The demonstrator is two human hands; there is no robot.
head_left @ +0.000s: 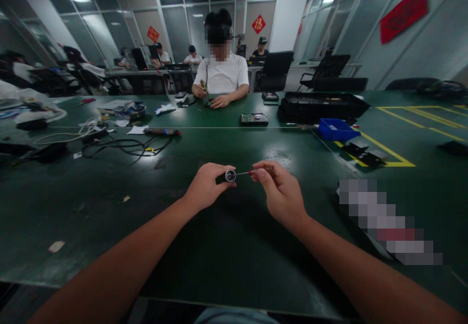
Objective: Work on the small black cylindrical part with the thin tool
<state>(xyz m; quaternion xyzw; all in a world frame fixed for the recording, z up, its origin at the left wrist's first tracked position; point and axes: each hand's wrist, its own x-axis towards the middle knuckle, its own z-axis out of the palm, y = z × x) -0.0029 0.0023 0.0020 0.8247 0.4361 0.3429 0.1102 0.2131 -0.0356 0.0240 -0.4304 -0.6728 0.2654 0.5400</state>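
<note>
My left hand grips a small black cylindrical part whose round, silvery open end faces me. In my right hand is a thin screwdriver, pinched by its red handle near the fingertips. The metal shaft points left and its tip reaches the round end of the cylinder. Whether the tip sits inside it or only touches the rim I cannot tell. Both hands are held above the green table. Most of the cylinder's body is hidden by my left fingers.
Across the table a person in a white shirt works with a tool. A circuit-board device, a black tray and a blue bin stand beyond my hands. Black cables lie left; a blurred-out object lies right.
</note>
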